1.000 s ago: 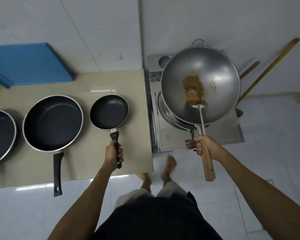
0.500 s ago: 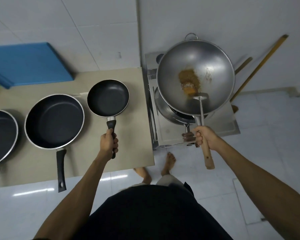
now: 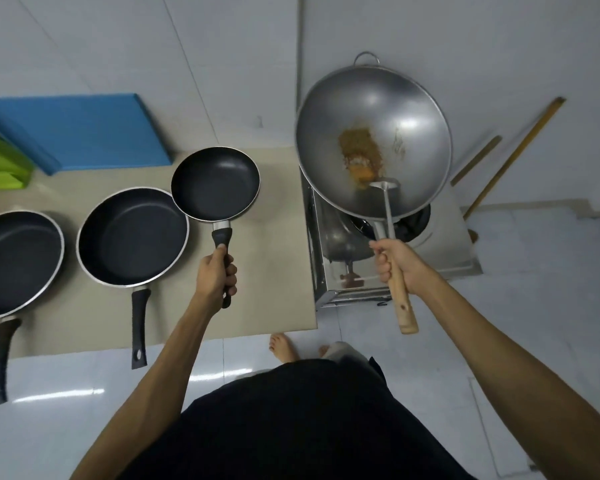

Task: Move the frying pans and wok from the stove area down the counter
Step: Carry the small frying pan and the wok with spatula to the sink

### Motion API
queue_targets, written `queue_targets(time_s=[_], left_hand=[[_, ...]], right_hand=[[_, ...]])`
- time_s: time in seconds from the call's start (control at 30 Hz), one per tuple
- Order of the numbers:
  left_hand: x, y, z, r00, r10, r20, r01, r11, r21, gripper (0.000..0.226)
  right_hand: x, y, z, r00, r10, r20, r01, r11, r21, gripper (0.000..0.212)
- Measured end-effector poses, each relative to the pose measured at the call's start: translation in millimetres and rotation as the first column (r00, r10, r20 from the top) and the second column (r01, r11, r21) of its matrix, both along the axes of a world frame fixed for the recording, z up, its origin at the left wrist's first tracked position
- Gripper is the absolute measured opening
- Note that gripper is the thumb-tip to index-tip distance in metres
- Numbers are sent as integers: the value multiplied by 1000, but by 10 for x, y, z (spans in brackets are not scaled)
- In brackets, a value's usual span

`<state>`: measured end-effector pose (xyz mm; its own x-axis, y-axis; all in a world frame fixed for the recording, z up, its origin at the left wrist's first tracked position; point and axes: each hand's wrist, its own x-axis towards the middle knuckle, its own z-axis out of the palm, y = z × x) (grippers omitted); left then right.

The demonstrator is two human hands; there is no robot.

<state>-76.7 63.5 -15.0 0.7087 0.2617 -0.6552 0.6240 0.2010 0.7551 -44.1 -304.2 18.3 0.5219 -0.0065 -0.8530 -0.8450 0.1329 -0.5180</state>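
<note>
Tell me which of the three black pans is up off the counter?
The smallest black pan, nearest the stove: the left hand holds it by its handle. The two bigger pans rest flat.

Views: 1 only, head cam, wide-angle; nothing shared w/ another view.
Position: worn on person's head, above table (image 3: 274, 306) front edge.
Facing: fwd + steeply down; wall tiles at top, person's torso and feet at bottom.
Range: close; both forearms run in from the bottom corners.
Coverage: table at left & centre, stove (image 3: 440, 251) at right, floor beyond.
Distortion: straight edges bow toward frame borders.
</note>
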Motion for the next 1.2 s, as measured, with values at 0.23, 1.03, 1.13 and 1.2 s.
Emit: queue_targets(time_s=[0.23, 1.03, 1.13, 1.2], left_hand=[[-290, 8, 272, 988, 143, 58, -145, 989, 27, 34], [-2503, 1778, 774, 804, 575, 151, -591, 799, 111, 37], [-2842, 2227, 838, 791, 591, 157, -609, 783, 126, 36], [-3157, 2653, 891, 773, 611, 173, -632, 765, 122, 36]], right_hand=[[26, 354, 173, 993, 120, 0, -120, 992, 26, 27], [-558, 3065, 473, 708, 707, -3, -704, 704, -96, 39], [-657, 3614, 583, 670, 743, -4, -738, 665, -115, 39], [-832, 4118, 629, 647, 762, 25, -756, 645, -109, 39]])
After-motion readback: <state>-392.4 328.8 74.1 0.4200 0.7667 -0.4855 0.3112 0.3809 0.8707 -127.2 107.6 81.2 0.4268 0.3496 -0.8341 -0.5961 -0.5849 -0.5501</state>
